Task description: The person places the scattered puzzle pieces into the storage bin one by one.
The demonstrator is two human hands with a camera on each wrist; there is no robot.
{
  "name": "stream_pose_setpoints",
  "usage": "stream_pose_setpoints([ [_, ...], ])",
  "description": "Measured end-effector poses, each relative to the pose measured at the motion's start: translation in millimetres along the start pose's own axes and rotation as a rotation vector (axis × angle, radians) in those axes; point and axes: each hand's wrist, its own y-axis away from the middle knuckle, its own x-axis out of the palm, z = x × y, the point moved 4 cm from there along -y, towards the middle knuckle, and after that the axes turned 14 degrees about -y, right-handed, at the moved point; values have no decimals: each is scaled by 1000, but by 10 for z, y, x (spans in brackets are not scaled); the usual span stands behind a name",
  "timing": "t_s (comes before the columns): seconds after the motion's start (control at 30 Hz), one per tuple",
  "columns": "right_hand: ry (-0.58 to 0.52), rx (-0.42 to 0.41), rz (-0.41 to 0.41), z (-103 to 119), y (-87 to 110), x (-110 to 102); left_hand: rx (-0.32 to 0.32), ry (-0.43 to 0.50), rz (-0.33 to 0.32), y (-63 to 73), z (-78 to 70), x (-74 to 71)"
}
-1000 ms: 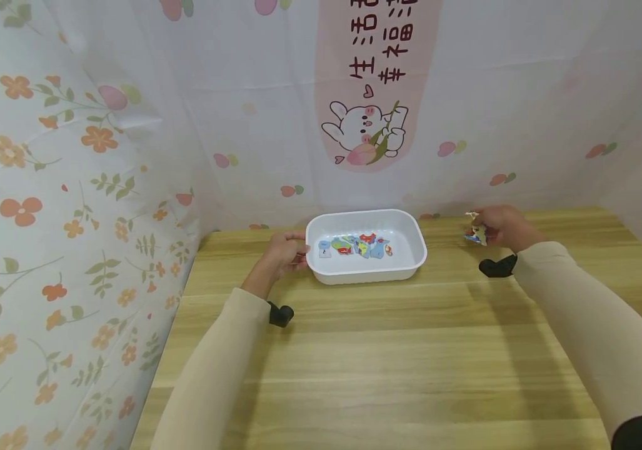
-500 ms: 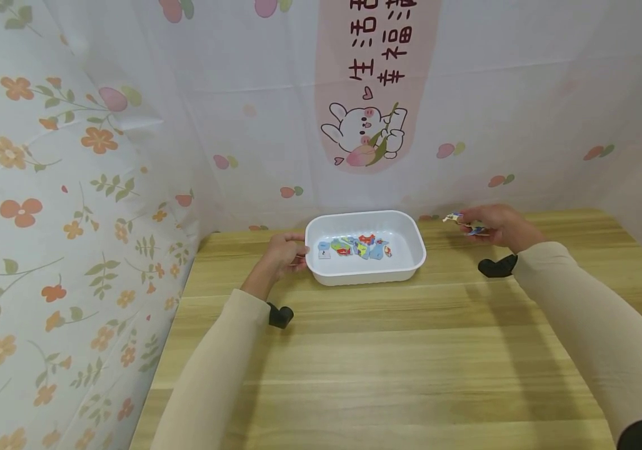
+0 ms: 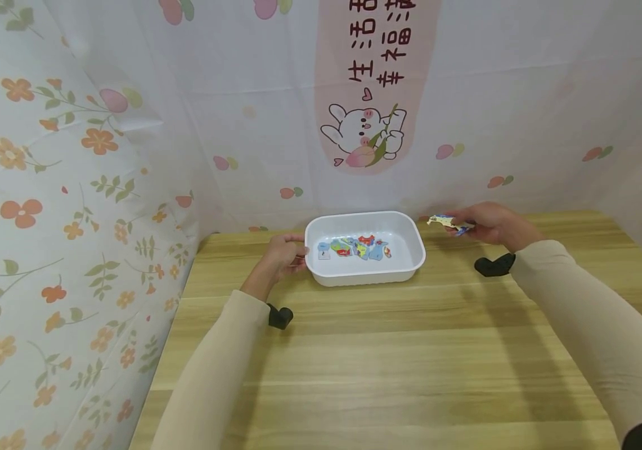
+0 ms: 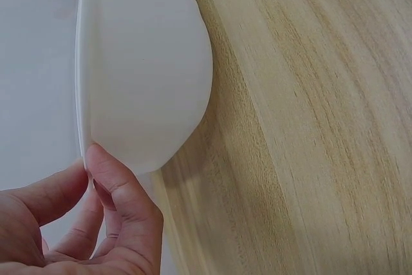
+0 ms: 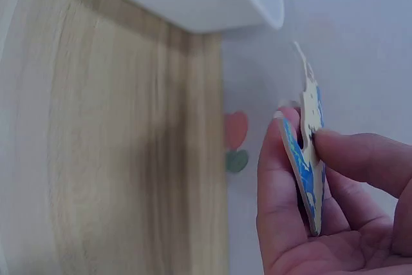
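Observation:
A white plastic basin (image 3: 366,279) stands at the back of the wooden table, with several small, flat, colourful puzzle pieces (image 3: 361,249) on its floor. My left hand (image 3: 282,255) pinches the basin's left rim; in the left wrist view the thumb and fingers (image 4: 125,191) meet around that thin edge. To the right of the basin, above the table, my right hand (image 3: 497,226) holds thin, jagged puzzle pieces. One is cream-faced (image 5: 312,117) under the thumb, and another, blue-faced (image 5: 299,165), lies against the fingers. Whether more are behind them is hidden.
A patterned cloth (image 3: 275,112) hangs right behind the table's back edge, and a flowered one (image 3: 73,250) borders the left side. Bare wood (image 3: 377,362) lies in front of the basin. Black wrist mounts (image 3: 494,265) sit under both wrists.
The puzzle pieces in my right hand have turned and shifted left, nearer the basin. My left hand keeps its grip on the rim, and the basin stays put.

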Motion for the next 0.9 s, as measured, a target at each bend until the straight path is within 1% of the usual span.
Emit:
stream_pose_setpoints([
  [0.23, 34, -40, 17, 111, -7, 155, -4, 8, -2, 7, -15, -14],
  [0.4, 91, -50, 43, 164, -11, 333, -11, 6, 0, 17, -20, -4],
  [0.5, 90, -46, 45, 177, -34, 438, -4, 7, -2, 13, -18, -3],
  [0.67, 72, 4, 42, 157, -83, 598, -1, 4, 4, 22, -15, 2],
  [0.77, 46, 47, 26, 137, -119, 694, -4, 1, 4, 28, -15, 4],
  [0.9, 38, 73, 12, 108, -175, 841, -1, 3, 0, 33, -22, -3],
])
